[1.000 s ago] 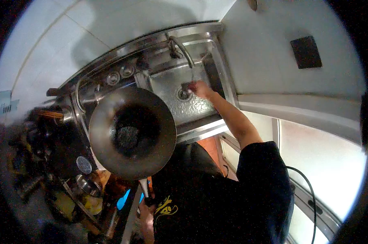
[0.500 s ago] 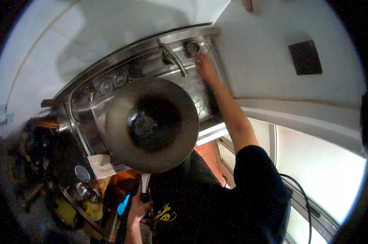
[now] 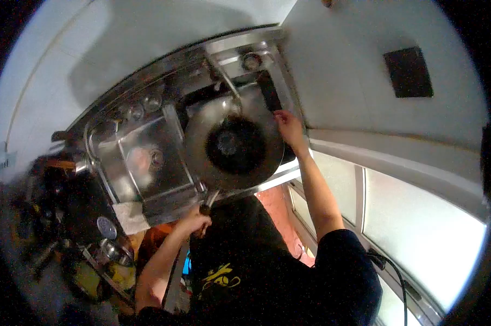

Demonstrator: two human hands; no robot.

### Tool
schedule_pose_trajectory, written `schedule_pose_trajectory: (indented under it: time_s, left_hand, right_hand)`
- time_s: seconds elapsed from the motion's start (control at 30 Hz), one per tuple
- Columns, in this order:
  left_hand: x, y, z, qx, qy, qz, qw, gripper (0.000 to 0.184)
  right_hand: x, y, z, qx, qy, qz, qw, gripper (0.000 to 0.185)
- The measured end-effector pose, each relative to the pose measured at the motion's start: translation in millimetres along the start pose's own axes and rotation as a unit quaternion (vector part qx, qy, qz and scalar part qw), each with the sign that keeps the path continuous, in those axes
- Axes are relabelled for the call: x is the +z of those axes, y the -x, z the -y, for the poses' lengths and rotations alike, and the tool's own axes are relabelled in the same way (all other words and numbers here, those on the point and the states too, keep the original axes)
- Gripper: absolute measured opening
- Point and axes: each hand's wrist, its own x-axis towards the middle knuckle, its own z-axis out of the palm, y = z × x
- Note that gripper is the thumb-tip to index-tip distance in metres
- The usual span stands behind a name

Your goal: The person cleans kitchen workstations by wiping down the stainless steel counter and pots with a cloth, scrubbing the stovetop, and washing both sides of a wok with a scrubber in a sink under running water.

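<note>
A large round wok, dark in its middle, lies over the right-hand sink basin, beneath the faucet. My left hand is wrapped round its handle at the sink's front edge. At the wok's right rim is my right hand, with its fingers drawn together. Whether they grip the rim or something small cannot be made out. Behind it, in the back right corner of the sink top, sits a small round dark object.
The left sink basin is beside the wok. A pale cloth hangs over its front left corner. Metal bowls and other kitchenware crowd the lower left. A wall and window bound the right.
The wok has moved right and back, from over the divider to under the faucet, my left hand going with it. My right hand has come forward from the back corner to the wok's rim.
</note>
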Motion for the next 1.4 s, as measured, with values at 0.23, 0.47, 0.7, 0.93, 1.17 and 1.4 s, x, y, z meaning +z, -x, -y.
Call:
schedule_pose_trajectory:
  time_s: [0.23, 0.47, 0.7, 0.93, 1.17, 1.4]
  left_hand:
    - [-8.7, -39.9, -41.6, -0.013, -0.017, -0.029, 0.999, 0.011]
    - [-26.8, -102.6, 27.0, 0.144, -0.114, -0.138, 0.973, 0.045]
    - [2.3, -49.0, 76.4, 0.168, -0.107, -0.297, 0.934, 0.061]
    - [45.4, -63.1, 62.7, 0.315, -0.157, -0.429, 0.832, 0.061]
    - [40.2, -92.9, 85.5, 0.282, -0.190, -0.415, 0.844, 0.052]
    - [52.4, -113.5, 87.8, 0.334, -0.109, -0.429, 0.832, 0.045]
  right_hand:
    - [75.2, 7.0, -42.6, -0.154, 0.151, 0.182, 0.959, 0.032]
    - [185.8, -19.0, -87.3, -0.146, 0.307, 0.270, 0.901, 0.049]
    - [254.9, -24.6, -105.2, -0.276, 0.395, 0.160, 0.861, 0.054]
    - [230.7, -27.8, -142.4, 0.084, 0.415, 0.194, 0.885, 0.053]
    - [195.7, -103.8, -85.1, -0.018, -0.104, 0.178, 0.978, 0.038]
    - [145.0, -137.9, 27.2, 0.337, -0.484, 0.217, 0.777, 0.018]
